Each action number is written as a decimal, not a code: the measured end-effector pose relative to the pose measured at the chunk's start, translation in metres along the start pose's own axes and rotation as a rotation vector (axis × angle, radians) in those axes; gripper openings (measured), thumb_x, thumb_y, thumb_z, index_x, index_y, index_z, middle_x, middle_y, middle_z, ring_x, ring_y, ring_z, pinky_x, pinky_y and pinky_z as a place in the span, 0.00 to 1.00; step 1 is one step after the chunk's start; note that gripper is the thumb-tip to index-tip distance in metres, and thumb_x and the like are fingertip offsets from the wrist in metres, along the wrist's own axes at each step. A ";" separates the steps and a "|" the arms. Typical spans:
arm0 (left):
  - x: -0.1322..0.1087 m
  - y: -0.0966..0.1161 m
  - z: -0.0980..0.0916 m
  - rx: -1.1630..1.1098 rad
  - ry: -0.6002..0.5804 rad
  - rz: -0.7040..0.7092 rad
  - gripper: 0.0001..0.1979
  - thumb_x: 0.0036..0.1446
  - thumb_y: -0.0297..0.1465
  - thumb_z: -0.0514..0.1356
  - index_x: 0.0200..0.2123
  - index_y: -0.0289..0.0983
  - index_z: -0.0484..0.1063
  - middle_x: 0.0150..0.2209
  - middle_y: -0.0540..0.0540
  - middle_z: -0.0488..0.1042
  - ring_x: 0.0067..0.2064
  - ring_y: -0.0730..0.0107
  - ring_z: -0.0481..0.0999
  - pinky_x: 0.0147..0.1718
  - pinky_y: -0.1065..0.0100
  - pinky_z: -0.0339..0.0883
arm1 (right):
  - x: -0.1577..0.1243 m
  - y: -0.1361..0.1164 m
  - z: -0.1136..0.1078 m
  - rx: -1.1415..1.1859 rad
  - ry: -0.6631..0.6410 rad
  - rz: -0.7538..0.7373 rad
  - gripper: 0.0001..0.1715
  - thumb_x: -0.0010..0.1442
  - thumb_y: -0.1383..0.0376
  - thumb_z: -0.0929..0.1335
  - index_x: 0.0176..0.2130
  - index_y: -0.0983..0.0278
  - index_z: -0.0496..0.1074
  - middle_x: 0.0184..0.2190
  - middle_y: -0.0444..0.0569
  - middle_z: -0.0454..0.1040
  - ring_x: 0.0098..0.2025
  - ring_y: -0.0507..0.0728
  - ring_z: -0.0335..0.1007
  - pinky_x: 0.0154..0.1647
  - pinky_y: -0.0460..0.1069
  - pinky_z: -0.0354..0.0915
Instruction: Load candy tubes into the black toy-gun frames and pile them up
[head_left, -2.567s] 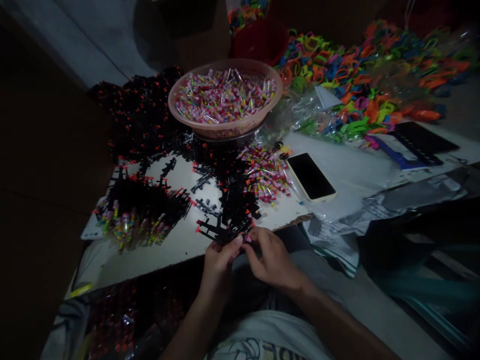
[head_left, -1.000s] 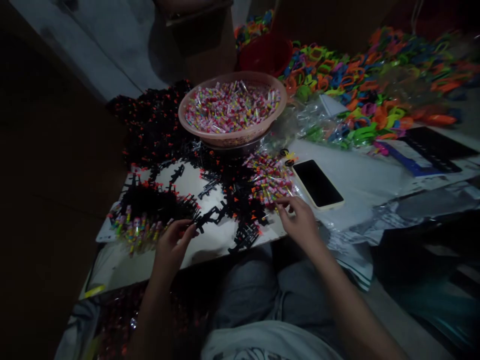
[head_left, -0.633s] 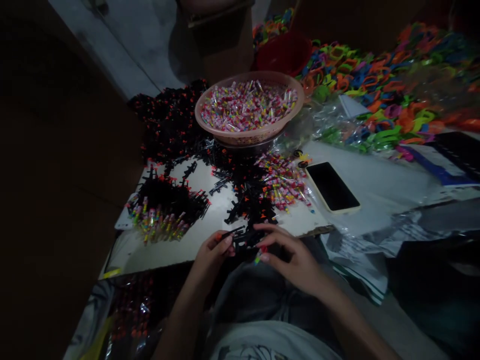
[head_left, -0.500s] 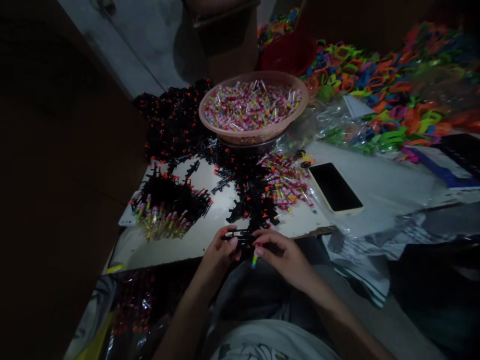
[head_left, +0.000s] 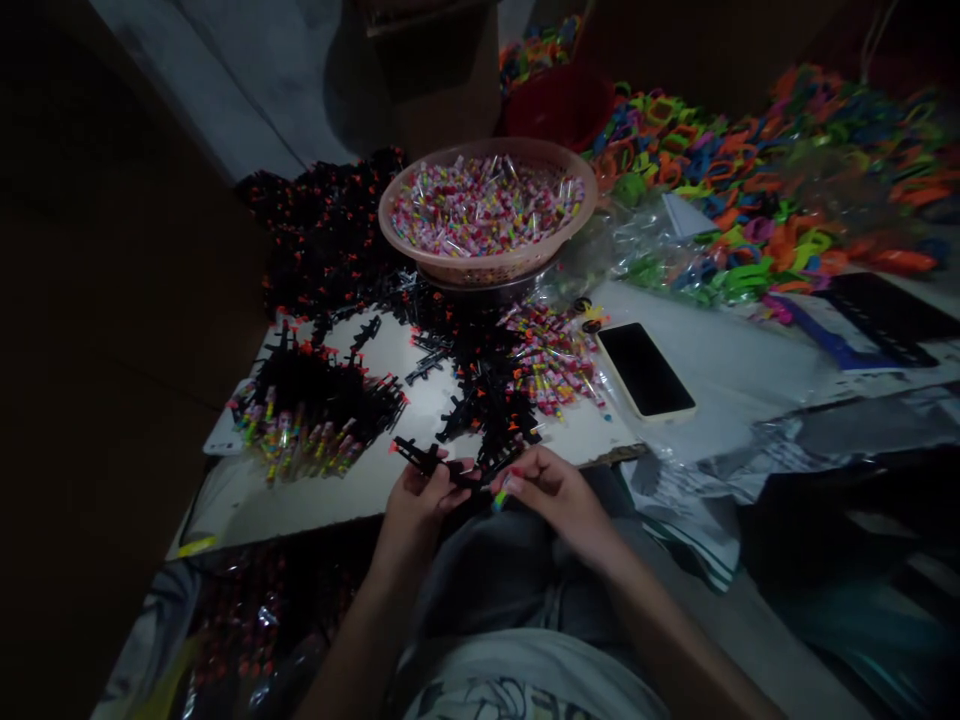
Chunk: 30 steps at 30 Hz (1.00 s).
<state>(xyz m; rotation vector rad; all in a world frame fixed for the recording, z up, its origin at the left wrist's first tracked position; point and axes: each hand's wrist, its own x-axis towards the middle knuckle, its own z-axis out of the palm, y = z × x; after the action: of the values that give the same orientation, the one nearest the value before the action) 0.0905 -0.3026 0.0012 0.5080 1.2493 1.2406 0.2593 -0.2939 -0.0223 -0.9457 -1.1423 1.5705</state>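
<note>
My left hand (head_left: 426, 497) is closed around a black toy gun (head_left: 424, 457) with an orange tip, held over the table's front edge. Close beside it, my right hand (head_left: 551, 490) pinches a small candy tube (head_left: 501, 496) with a yellow, green and blue end; the tube is near the rear end of the gun, but whether they touch I cannot tell. Just beyond my hands lies a heap of black toy guns (head_left: 491, 400). To its right is a pile of candy tubes (head_left: 559, 365). On the left, a stack of guns with tubes attached (head_left: 315, 410) rests on the white table (head_left: 247, 510).
A pink basket (head_left: 487, 268) full of candy tubes stands at the back, beside a large mound of black guns (head_left: 322, 230). A phone (head_left: 646, 370) lies to the right. Colourful plastic pieces (head_left: 735, 170) and a red basin (head_left: 559, 105) are behind.
The toy gun in my left hand has turned, its orange tip now pointing up and left. My right hand has brought the candy tube closer to the gun's rear. The view has shifted slightly.
</note>
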 end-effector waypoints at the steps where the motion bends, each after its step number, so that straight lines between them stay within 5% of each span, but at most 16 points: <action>1: 0.000 0.000 0.002 -0.041 0.000 -0.039 0.24 0.41 0.35 0.71 0.41 0.38 0.68 0.37 0.46 0.79 0.38 0.67 0.79 0.38 0.68 0.70 | -0.001 0.001 0.002 -0.088 0.011 -0.051 0.13 0.56 0.55 0.70 0.35 0.62 0.70 0.34 0.47 0.77 0.37 0.55 0.73 0.42 0.51 0.68; 5: 0.001 -0.004 0.005 -0.108 -0.004 -0.068 0.24 0.36 0.29 0.72 0.40 0.36 0.72 0.39 0.44 0.79 0.43 0.66 0.78 0.43 0.68 0.70 | -0.006 0.004 0.013 -0.369 0.083 -0.273 0.10 0.63 0.62 0.64 0.42 0.60 0.72 0.39 0.48 0.74 0.44 0.54 0.70 0.47 0.50 0.65; 10: -0.001 -0.007 0.009 -0.030 0.023 0.024 0.21 0.37 0.32 0.72 0.37 0.33 0.73 0.36 0.43 0.80 0.40 0.61 0.79 0.39 0.64 0.72 | -0.009 0.008 0.017 -0.465 0.150 -0.328 0.14 0.65 0.67 0.60 0.49 0.58 0.67 0.44 0.48 0.71 0.47 0.54 0.68 0.50 0.51 0.63; 16: -0.008 -0.009 0.017 -0.003 0.030 0.049 0.20 0.37 0.31 0.72 0.36 0.34 0.74 0.32 0.46 0.80 0.37 0.63 0.79 0.40 0.63 0.72 | -0.009 0.012 0.016 -0.454 0.245 -0.429 0.07 0.63 0.68 0.62 0.43 0.59 0.63 0.41 0.48 0.70 0.47 0.55 0.67 0.48 0.50 0.64; 30: -0.010 -0.007 0.014 0.093 0.106 0.108 0.22 0.33 0.33 0.74 0.35 0.31 0.75 0.29 0.45 0.80 0.32 0.65 0.80 0.30 0.70 0.74 | -0.009 0.004 0.014 -0.511 0.075 -0.486 0.08 0.62 0.74 0.61 0.37 0.60 0.59 0.39 0.47 0.66 0.42 0.53 0.65 0.43 0.48 0.62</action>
<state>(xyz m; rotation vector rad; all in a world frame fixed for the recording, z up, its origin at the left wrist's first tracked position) 0.1075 -0.3091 0.0037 0.5905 1.3888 1.3188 0.2477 -0.3069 -0.0224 -0.9440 -1.6156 0.8607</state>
